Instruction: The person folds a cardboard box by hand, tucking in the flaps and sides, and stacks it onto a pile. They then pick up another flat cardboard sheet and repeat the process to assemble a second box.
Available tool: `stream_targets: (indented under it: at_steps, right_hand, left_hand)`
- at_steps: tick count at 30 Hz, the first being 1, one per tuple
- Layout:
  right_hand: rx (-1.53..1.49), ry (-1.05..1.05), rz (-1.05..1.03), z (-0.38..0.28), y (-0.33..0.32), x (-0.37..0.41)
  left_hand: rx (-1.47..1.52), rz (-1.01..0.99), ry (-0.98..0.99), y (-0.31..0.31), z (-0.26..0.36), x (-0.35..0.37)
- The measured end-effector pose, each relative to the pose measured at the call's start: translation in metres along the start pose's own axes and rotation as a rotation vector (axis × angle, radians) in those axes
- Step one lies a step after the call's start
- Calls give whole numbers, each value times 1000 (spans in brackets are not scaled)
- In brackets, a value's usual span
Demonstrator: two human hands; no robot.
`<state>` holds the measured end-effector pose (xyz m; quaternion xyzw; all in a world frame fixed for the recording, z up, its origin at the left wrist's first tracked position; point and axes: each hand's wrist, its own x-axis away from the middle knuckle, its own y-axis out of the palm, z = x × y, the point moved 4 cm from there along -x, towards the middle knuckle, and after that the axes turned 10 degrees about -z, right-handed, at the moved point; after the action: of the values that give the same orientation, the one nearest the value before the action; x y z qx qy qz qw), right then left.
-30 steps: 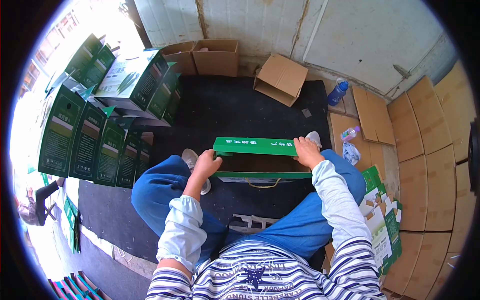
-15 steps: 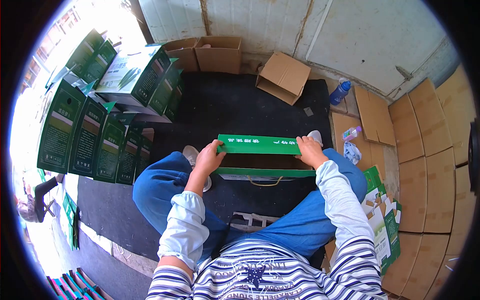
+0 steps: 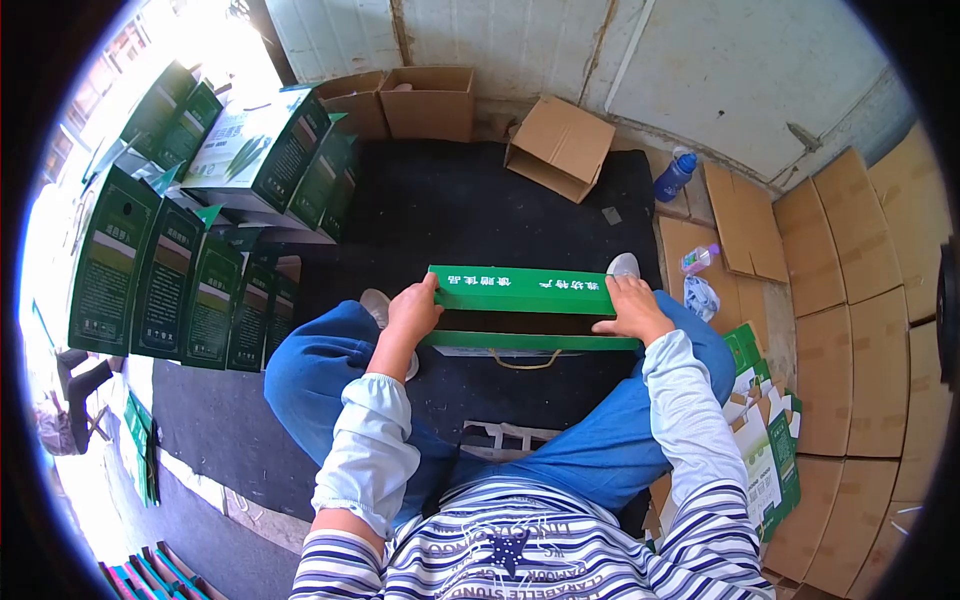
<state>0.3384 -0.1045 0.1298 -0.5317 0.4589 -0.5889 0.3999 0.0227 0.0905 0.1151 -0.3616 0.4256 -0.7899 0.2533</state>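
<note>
A green carton (image 3: 520, 291) with white lettering on its top flap stands between the person's knees. A dark gap shows between that flap and the near green edge, where a cord handle (image 3: 525, 360) hangs. My left hand (image 3: 414, 308) grips the carton's left end, fingers at the flap's corner. At the right end, my right hand (image 3: 634, 309) holds the carton, with its fingers on the flap and its thumb over the gap.
Green printed cartons (image 3: 215, 300) are stacked at left. Brown boxes (image 3: 430, 105) and a tilted open box (image 3: 562, 145) lie ahead. A blue bottle (image 3: 675, 176), a small bottle (image 3: 699, 259) and flattened green cartons (image 3: 765, 470) are at right, beside stacked brown boxes (image 3: 825, 390).
The flap has come down slightly towards the near edge, and the gap is narrower. My right hand has shifted a little right, its thumb now over the gap. The view has shifted slightly.
</note>
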Motion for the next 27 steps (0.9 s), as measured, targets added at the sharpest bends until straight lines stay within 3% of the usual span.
stream_targets:
  at_steps: [6,12,18,20,24,27]
  right_hand:
    - [39,23,28,5,15,-27]
    - [6,44,-152,-11,11,-40]
    - [68,76,-139,-17,6,-45]
    - [83,83,-83,-19,8,-45]
    - [75,90,-28,-20,9,-42]
    - [64,80,-3,-21,8,-38]
  left_hand:
    - [-40,-12,13,5,-1,0]
    - [-70,-15,45,-2,8,7]
    - [348,170,-4,-3,-3,9]
    - [436,115,4,29,-38,-15]
    - [762,-122,-90,35,-46,-16]
    - [447,-162,-174,27,-36,-15]
